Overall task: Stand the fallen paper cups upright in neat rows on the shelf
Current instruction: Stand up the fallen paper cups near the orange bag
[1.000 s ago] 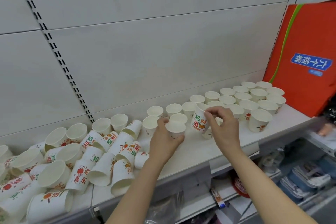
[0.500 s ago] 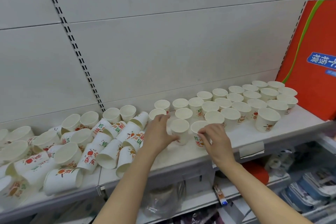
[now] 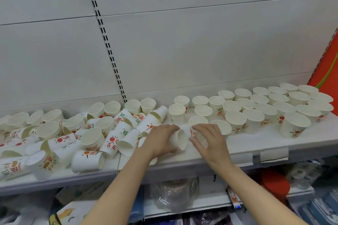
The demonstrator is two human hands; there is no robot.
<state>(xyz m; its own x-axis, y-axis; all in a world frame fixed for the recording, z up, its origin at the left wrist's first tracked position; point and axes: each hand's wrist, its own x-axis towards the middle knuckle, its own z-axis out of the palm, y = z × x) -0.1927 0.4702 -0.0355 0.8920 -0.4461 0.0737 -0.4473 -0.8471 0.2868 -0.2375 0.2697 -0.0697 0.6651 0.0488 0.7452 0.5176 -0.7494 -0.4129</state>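
Observation:
White paper cups with red and green print cover the white shelf [image 3: 256,144]. On the right, upright cups [image 3: 259,113] stand in rows. On the left, a heap of fallen cups [image 3: 109,137] lies on its sides. At the shelf's middle front, my left hand [image 3: 161,140] holds a tilted cup [image 3: 180,138], its mouth turned toward me. My right hand [image 3: 210,140] rests its fingers against the right side of that cup, just in front of two upright cups [image 3: 198,120].
A grey slotted back panel [image 3: 164,51] rises behind the shelf. An orange board [image 3: 329,71] leans at the far right. Below the shelf edge sit plastic bags, boxes and packaged goods [image 3: 173,197].
Both hands have moved from the upright cups to a lying cup at the shelf front, and my left hand has taken it. The view has shifted left.

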